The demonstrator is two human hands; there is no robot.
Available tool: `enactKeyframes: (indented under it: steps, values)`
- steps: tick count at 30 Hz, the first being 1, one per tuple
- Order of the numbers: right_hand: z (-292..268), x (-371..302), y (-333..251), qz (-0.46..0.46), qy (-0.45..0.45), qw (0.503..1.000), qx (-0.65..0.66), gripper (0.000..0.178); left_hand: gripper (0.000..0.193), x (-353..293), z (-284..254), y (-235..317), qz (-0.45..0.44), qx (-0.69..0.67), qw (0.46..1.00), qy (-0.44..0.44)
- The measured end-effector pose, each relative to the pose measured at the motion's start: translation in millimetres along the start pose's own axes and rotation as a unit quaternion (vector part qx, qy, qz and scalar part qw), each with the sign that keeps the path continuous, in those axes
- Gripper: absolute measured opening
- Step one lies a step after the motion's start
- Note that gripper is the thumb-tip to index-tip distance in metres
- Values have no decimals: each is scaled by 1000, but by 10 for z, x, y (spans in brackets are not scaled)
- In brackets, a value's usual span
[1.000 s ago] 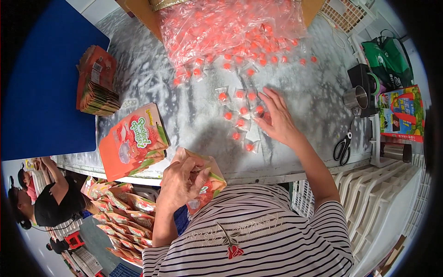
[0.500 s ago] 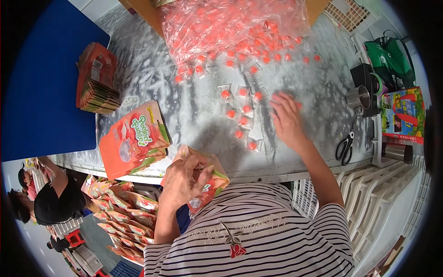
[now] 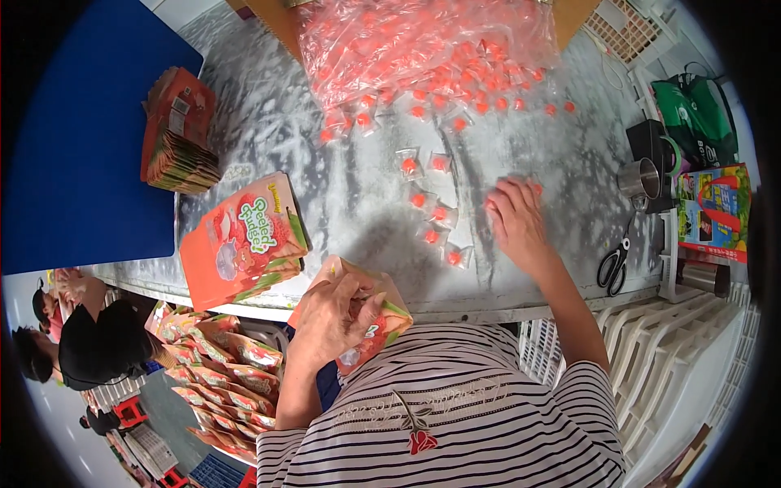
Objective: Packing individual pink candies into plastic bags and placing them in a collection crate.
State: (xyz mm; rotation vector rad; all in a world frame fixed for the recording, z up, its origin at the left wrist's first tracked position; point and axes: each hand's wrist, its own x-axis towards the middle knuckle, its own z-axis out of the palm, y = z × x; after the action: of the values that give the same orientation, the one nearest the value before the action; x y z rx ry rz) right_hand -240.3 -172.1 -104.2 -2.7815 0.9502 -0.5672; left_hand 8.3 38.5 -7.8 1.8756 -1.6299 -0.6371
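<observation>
My left hand (image 3: 338, 313) is closed round the upper part of a red and green printed pouch (image 3: 370, 332) at the table's front edge, thumb and fingers pinching it near its top. My right hand (image 3: 518, 221) lies palm down on the table, fingers stretched out and slightly bent. Bits of wrapped red candy (image 3: 537, 189) show beside its fingertips; what lies beneath the palm is hidden. Left of this hand, several clear-wrapped round candies (image 3: 439, 214) lie in a loose group. Farther back, a big clear plastic bag (image 3: 423, 49) full of the same candies spills some onto the table.
A stack of flat pouches (image 3: 244, 240) lies left of my left hand, with another bundle (image 3: 183, 130) by a blue panel (image 3: 98, 138). Filled pouches (image 3: 220, 366) stand below left. Black scissors (image 3: 612, 268), a metal cup (image 3: 639, 179) and white crates (image 3: 651, 342) are on the right.
Two candies have left the loose group, and my right hand now lies lower with its fingers closer together. My left hand keeps its hold on the pouch. The whole view has shifted slightly.
</observation>
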Motion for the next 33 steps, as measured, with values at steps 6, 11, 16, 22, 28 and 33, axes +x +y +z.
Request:
enactKeyframes:
  steps: [6,11,16,22,28,33]
  values:
    - [15,-193,-607,33,-27,985,167,63,17,25,20,-20,5,12,1000,-16]
    - [503,45,-835,-7,-49,993,108,78,21,-2,13,54,-17,6,1000,-8]
    - [633,423,-752,-6,-21,998,51,81,19,-22,51,39,-27,-11,1000,1]
    - [3,202,-192,89,37,992,77,66,14,-25,-52,51,-44,-26,999,10]
    - [-104,-359,570,269,119,932,213,54,16,56,-133,-3,-39,-14,998,54]
    - [32,-160,172,160,99,981,38,54,13,126,-184,153,-56,1,997,56]
